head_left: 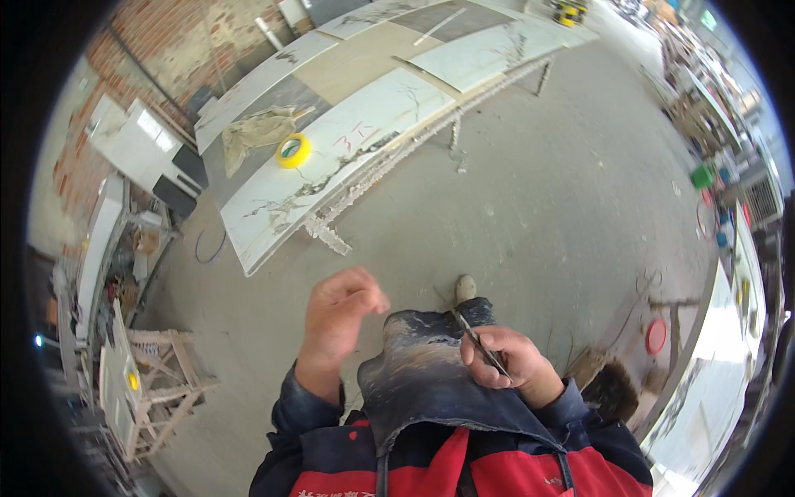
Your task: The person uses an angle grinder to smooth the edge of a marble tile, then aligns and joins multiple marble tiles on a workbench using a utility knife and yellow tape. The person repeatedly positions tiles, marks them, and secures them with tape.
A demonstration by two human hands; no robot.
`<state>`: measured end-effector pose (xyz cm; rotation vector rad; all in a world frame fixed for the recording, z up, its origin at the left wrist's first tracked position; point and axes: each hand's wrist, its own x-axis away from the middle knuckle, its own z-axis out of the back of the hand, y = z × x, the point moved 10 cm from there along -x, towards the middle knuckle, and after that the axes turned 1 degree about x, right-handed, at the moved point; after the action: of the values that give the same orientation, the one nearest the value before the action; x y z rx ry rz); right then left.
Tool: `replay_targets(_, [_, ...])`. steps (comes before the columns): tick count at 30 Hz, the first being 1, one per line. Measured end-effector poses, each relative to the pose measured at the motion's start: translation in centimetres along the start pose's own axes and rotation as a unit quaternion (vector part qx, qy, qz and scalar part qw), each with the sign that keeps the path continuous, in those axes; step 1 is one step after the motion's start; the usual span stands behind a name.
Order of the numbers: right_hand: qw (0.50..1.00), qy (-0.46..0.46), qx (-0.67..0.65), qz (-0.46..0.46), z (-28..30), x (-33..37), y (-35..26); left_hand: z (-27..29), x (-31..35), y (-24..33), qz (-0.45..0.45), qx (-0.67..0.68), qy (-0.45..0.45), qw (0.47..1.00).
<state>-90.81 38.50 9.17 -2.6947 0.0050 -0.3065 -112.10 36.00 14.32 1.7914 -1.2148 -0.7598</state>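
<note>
My right hand (503, 358) grips a thin, dark, pen-like tool (480, 341) between thumb and fingers, its narrow end slanting up and away from me. The exact kind of tool cannot be made out. To its left, my left hand (338, 311) is raised with the fingers curled in and slightly blurred; nothing shows in it. Both hands are in front of my dusty dark apron (422, 364). Beyond the left hand, a marble-patterned slab (373, 116) with red marks lies on a long low table. A yellow tape roll (293, 151) and a crumpled beige cloth (252, 137) rest there.
More pale slabs (489, 56) cover the far part of the table. A wooden stand (166, 398) is at the left. On the right are a marble-patterned slab (704, 398), a red round lid (656, 337) and a dark open container (609, 389). My shoe (465, 287) shows on the grey floor.
</note>
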Motion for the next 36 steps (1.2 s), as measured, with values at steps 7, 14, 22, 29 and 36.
replay_targets(7, [0.989, 0.127, 0.079, 0.011, 7.2, -5.7, -14.2, 10.7, 1.6, -7.5, 0.102, -0.111, 0.255, 0.955])
replay_targets(14, [0.964, 0.191, 0.180, -0.038, 11.6, -11.5, -25.1, 7.8, -4.7, -11.9, 0.154, -0.112, 0.315, 0.930])
replay_targets(22, [0.932, 0.234, 0.278, -0.010, 16.2, -18.4, -29.2, 18.8, -4.9, -9.3, 0.133, -0.199, 0.472, 0.849])
replay_targets(29, [0.839, 0.396, 0.368, 0.068, 26.5, -23.0, -35.6, 32.4, -2.5, -5.1, 0.116, -0.460, 0.576, 0.666])
replay_targets(36, [0.762, 0.506, 0.395, 0.084, 33.7, -26.6, -41.7, 47.4, -0.8, -4.8, 0.199, -0.576, 0.608, 0.509])
